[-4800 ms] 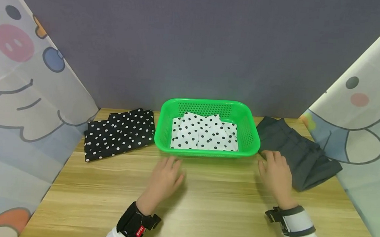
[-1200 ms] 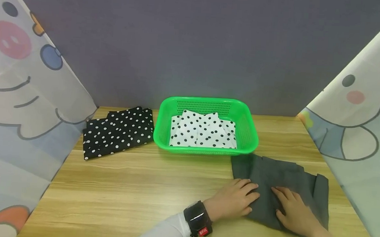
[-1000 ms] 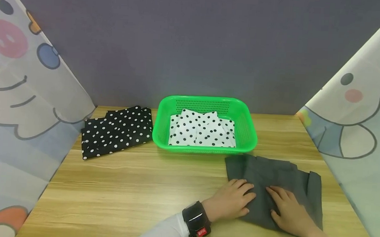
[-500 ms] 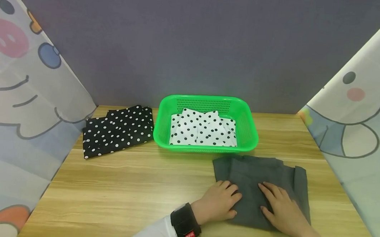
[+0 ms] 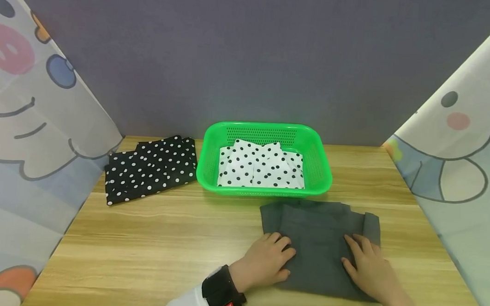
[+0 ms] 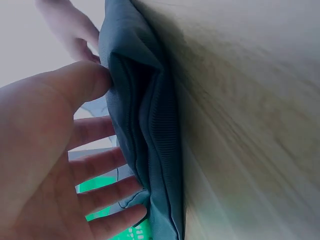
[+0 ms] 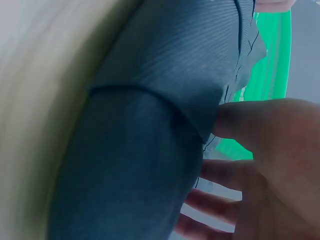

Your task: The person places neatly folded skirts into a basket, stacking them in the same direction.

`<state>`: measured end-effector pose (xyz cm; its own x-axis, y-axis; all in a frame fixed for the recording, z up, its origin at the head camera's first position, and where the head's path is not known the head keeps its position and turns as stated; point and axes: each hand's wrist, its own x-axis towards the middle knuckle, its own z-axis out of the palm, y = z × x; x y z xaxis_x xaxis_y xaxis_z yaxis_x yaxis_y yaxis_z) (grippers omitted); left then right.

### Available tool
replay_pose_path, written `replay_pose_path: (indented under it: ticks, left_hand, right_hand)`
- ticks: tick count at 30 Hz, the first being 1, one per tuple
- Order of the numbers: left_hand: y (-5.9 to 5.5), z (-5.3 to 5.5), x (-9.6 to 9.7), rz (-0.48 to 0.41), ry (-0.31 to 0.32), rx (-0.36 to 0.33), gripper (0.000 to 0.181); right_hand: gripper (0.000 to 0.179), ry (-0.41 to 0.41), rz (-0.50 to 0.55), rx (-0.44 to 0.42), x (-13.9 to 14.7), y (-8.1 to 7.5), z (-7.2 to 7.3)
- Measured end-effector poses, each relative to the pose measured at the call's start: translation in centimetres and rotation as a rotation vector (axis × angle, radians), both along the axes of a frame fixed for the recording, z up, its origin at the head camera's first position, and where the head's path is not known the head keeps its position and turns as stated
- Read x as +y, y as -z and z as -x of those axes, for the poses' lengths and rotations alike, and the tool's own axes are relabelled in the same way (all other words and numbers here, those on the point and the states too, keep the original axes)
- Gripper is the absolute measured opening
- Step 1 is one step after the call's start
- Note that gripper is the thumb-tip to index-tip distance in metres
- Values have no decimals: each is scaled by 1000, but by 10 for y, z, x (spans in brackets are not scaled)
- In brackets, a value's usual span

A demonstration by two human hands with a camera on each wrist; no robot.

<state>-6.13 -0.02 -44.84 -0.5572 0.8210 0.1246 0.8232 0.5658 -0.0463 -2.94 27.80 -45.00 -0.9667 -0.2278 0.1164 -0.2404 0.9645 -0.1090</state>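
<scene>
A folded dark grey garment [image 5: 314,253] lies flat on the table, in front of the green basket. My left hand [image 5: 264,260] rests on its left edge, fingers spread over the cloth. On its right side lies my right hand [image 5: 369,270], fingertips on the top. In the left wrist view the thumb and fingers of my left hand [image 6: 50,150] touch the top of the layered garment [image 6: 135,125]; the folds stand slightly apart at that edge. The right wrist view shows my right hand [image 7: 280,155] with thumb and fingers against the garment's upper face [image 7: 135,175].
The green basket [image 5: 263,193] stands at the back middle, holding a folded white garment with black dots [image 5: 261,165]. Left of it lies a folded black garment with white dots [image 5: 152,171] on the wooden table [image 5: 148,254]. A grey panel [image 5: 250,61] rises behind.
The grey garment came from beside the basket's right to its front, then slid left under both hands and lies straighter. My right hand now sits nearer its right edge.
</scene>
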Motion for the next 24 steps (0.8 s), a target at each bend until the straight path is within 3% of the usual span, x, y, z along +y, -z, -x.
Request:
replay_pose_path:
  ticks: [9,24]
  left_hand:
    - [-3,-5,-32,-18,-78,12,34]
    - [-4,-5,-71,-18,-181,11,33]
  right_hand:
    - [55,-28,43,-31,-37,0,1]
    - [55,-47,45,-53,-80,1,9]
